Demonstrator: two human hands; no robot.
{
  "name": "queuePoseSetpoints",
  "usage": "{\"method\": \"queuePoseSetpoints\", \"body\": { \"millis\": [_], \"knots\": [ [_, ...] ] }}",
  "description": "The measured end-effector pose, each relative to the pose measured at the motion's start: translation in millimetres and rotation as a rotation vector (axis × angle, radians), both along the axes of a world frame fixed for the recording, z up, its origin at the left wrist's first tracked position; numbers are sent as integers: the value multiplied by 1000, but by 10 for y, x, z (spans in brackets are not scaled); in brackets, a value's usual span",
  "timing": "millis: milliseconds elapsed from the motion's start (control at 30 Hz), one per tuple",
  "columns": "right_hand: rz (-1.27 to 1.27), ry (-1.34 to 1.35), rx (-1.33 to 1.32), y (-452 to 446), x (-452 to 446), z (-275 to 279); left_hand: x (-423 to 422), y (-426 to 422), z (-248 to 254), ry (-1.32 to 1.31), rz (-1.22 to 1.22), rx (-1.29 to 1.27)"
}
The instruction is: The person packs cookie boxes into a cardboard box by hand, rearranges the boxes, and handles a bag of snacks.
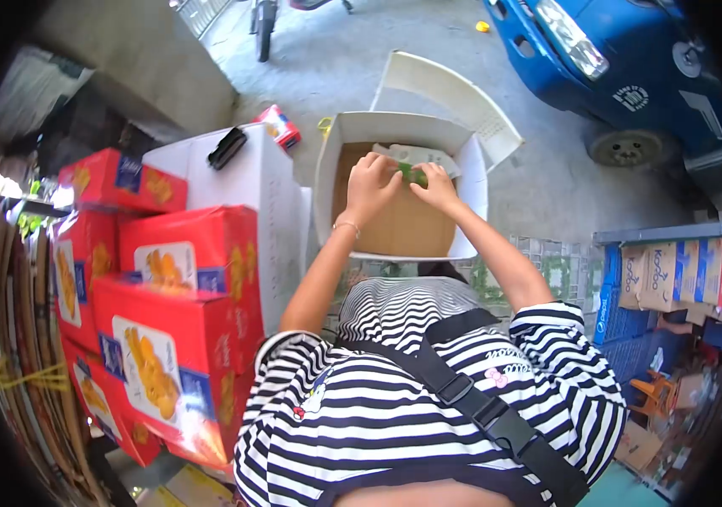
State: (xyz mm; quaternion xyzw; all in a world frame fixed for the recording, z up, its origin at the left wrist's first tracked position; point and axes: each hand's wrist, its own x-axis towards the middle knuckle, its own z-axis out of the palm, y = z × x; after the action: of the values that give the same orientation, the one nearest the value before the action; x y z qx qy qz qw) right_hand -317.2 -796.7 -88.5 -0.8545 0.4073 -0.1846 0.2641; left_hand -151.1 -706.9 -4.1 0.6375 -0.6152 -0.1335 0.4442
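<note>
Both hands reach over an open white cardboard box (327,182) with a brown inside. Between them is a small green item (412,175) with a shiny look, too small to name. My left hand (372,188) has its fingers curled against the item's left side. On the opposite side, my right hand (435,188) pinches it with thumb and fingers. Just beyond the fingers, a pale, crumpled-looking piece (428,157) lies in the far part of the box. The box's white flap (462,97) is folded outward at the back right.
Red cartons (167,355) are stacked at my left, beside a white box (209,156) bearing a black object (227,148). A small red pack (276,127) lies behind. A blue truck (623,68) stands at the far right, and brown cartons (682,275) sit near blue crates (623,338).
</note>
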Motion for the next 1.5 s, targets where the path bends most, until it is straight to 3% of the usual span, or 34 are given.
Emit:
{"method": "queuePoseSetpoints", "body": {
  "millis": [67, 100, 133, 167, 200, 233, 300, 333, 433, 500, 567, 600, 667, 700, 733, 833, 867, 1000, 1067, 1167, 1300, 1433, 1500],
  "knots": [
    [-125, 128, 196, -312, -342, -286, -117, -403, -550, -102, -68, 170],
    [-235, 94, 465, -468, -492, -471, -204, -581, -800, -134, -87, 271],
    [-295, 105, 540, -598, -630, -765, -257, -760, -1060, -111, -146, 547],
    [-353, 118, 619, -728, -759, -1144, -308, -895, -1272, 64, -184, 733],
    [-220, 74, 811, -921, -914, -1630, -334, -1029, -1510, 241, -218, 915],
    [-227, 51, 856, -842, -883, -1061, -369, -1083, -2014, 262, -162, 890],
    [-191, 149, 723, -920, -938, -1295, -509, -1090, -2038, 307, -111, 854],
    [-148, 337, 746, -959, -947, -1063, -567, -1077, -2078, 350, -60, 801],
    [24, 205, 432, -1100, -978, -1318, -654, -1216, -2393, 247, 163, 777],
    [-81, 206, 365, -1121, -899, -1500, -738, -1211, -2527, 345, 279, 791],
    [-204, 158, 519, -1207, -742, -1602, -756, -1339, -2649, 326, 358, 831],
    [-274, 126, 638, -1255, -674, -1673, -786, -1473, -2603, 332, 382, 839],
    [-296, 103, 543, -1213, -638, -1814, -855, -1625, -2430, 354, 509, 931],
    [-310, 79, 484, -1183, -642, -1759, -882, -1618, -2597, 261, 554, 798],
    [-272, 174, 484, -1172, -650, -1682, -904, -1615, -2637, 247, 565, 838],
    [-229, 117, 555, -1176, -654, -1658, -999, -1621, -2708, 129, 685, 811],
    [-219, 102, 466, -1145, -658, -1635, -1000, -1592, -2701, 106, 648, 796],
    [-148, 218, 586, -1026, -698, -1539, -905, -1422, -2670, 32, 536, 795],
    [125, 270, 215, -929, -740, -1547, -856, -1327, -2570, 4, 515, 771],
    [364, 287, -68, -670, -802, -1559, -807, -1093, -2442, -22, 464, 933],
    [449, 203, -131, -543, -931, -1098, -876, -702, -2251, 14, 435, 900],
    [533, 172, -208, -287, -1303, -818, -1122, -399, -1938, 174, 497, 708],
    [573, 178, -260, -128, -1493, -636, -1169, -226, -1668, 315, 392, 623]
  ]
}}
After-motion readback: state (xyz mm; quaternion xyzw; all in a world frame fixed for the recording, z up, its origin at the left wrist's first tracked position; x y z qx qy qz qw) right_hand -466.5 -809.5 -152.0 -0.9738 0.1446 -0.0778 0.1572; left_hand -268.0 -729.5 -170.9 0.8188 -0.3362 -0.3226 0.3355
